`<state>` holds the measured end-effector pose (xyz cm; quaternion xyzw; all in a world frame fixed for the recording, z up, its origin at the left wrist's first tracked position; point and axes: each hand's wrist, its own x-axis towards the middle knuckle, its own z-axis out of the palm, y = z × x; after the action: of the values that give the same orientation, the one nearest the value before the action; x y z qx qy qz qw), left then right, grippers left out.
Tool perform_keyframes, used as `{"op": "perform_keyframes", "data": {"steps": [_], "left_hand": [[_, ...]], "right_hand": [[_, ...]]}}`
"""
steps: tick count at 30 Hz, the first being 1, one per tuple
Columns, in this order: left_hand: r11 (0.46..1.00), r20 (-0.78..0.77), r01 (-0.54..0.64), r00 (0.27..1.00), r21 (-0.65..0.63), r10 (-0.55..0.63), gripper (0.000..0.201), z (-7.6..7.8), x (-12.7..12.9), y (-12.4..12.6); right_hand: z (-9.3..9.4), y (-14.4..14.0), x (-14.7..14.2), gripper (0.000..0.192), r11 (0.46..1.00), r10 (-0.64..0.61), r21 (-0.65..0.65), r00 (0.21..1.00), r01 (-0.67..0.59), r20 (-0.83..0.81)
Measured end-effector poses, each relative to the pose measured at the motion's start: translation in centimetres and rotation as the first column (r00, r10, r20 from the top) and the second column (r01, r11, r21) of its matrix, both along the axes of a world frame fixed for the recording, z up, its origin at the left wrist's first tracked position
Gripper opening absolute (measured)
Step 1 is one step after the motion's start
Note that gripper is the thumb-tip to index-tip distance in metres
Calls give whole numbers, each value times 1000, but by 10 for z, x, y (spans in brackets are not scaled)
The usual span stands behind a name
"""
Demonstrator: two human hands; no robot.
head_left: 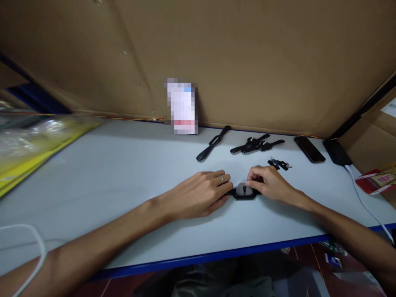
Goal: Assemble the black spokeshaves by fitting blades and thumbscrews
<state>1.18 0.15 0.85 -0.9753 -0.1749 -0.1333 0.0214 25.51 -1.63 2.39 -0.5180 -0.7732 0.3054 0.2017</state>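
Note:
A small black watch body [244,192] with a grey face lies on the white table [117,181], a little knob standing up from its middle. My left hand [201,194], a ring on one finger, grips its left end. My right hand [269,184] pinches its right end from above. Behind the hands lie a single black strap [213,143], a pair of black straps [256,144] and a small black clasp part [279,164].
A cardboard wall stands at the back with a white card [182,108] leaning on it. Two dark phones [309,149] [336,152] lie at the right, a white cable [365,202] trailing off the edge. Yellow plastic bags [34,144] sit at the left. The table's blue front edge [216,256] is close.

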Motion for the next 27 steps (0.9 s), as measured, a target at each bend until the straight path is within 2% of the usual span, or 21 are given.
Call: {"op": "perform_keyframes", "data": {"steps": [12,15,17,19,23,27], "left_hand": [[1000,-49,-18,999,-5,18,17,1,0,0],[999,-63,-27,998,-20,26,16,2,0,0],[999,-67,-28,997,-27,26,17,2,-1,0],[999,-65,-27,998,-31,25,18,2,-1,0],[998,-64,-30,998,-47,27,19,3,-1,0],[997,-70,-36,997,-68,31,20,3,-1,0]], "right_hand": [[2,-1,0,14,1000,8,11,1000,-8,-8],[12,1,9,16,988,-54,147,998,56,-14],[22,5,20,21,951,-135,282,991,128,6],[30,12,33,21,917,-205,363,977,168,66],[33,23,50,16,943,-234,297,931,148,280],[24,21,46,15,973,-185,210,881,100,436]]}}
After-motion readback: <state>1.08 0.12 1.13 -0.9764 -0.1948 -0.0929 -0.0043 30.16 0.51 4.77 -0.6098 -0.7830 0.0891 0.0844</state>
